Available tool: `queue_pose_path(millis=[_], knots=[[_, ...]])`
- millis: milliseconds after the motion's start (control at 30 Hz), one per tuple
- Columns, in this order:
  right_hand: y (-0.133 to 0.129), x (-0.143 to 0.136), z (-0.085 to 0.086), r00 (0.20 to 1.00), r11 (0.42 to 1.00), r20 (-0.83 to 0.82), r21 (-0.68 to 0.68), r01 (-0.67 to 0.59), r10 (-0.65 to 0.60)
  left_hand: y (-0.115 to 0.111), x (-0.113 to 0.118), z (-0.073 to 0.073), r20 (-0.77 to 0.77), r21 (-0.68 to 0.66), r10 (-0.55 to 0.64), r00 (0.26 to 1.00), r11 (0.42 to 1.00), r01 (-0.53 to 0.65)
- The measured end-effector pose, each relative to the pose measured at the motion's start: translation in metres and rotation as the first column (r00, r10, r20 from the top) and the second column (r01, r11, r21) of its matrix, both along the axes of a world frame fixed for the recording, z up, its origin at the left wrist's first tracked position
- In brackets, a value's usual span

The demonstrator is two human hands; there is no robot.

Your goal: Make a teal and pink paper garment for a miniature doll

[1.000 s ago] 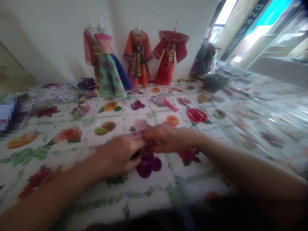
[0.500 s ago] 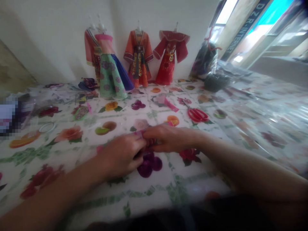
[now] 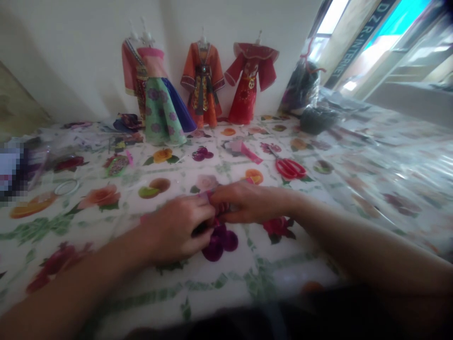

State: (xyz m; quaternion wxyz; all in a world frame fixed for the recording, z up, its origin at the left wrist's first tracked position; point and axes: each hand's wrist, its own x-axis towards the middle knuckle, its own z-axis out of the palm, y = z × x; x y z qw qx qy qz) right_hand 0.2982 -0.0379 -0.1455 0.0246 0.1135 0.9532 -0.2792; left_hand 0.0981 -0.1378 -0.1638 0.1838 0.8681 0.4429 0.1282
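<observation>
Left hand and right hand meet low over the tabletop, knuckles up, at a narrow pink cloth. Cloth is right where the fingers come together, just above the printed purple fruit. Left fingers are curled, with the thumb below them; right fingers bend in from the other side. Can't tell if either is truly pinched shut, as the contact is covered. My read: working from both sides steadies a small, floppy piece, and the tabletop under the hands gives support.

Red-handled scissors lie beyond the right hand, probably parked there to be handy yet out of the way. A pink scrap lies to their left. Three dresses on stands, green-skirted, orange and red, are upright by the wall, likely so they don't crease.

Hard to see: most of the cloth is under the fingers; pink bits show past both hands, can't confirm they're one piece. Any needle or thread: can't make out. Pixelated object is cut off at the left edge. Plastic bag contents unclear.
</observation>
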Motion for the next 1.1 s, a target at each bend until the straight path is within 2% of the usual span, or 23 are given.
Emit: queue_pose_path(millis=[167,267,433,567,767,967,1100], knots=[[0.001,0.001,0.005,0.999,0.995,-0.013,-0.085,-0.045,0.044,0.001,-0.006,0.016,0.046,-0.033,-0.001,0.999,0.999,0.002],[0.000,0.002,0.008,0.998,0.994,-0.049,-0.101,-0.041,0.037,0.004,-0.014,0.022,0.058,-0.006,0.035,0.998,0.999,-0.035],[-0.008,0.002,0.012,0.985,0.988,-0.152,-0.121,-0.097,0.078,0.012,-0.031,0.027,0.019,0.062,0.228,0.973,0.971,-0.229],[-0.014,-0.001,0.011,0.987,0.987,-0.110,-0.101,-0.128,0.117,0.018,-0.041,0.028,-0.055,0.005,0.333,0.941,0.943,-0.333],[-0.017,-0.003,0.009,0.990,0.986,-0.067,-0.104,-0.127,0.121,0.021,-0.049,0.025,-0.100,-0.094,0.323,0.941,0.939,-0.332],[-0.016,-0.001,0.008,0.984,0.978,-0.155,-0.174,-0.118,0.091,0.022,-0.056,0.029,-0.127,-0.115,0.327,0.937,0.933,-0.341],[-0.016,-0.003,0.003,0.990,0.977,-0.113,-0.188,-0.104,0.083,0.022,-0.061,0.030,-0.195,-0.230,0.296,0.935,0.913,-0.336]])
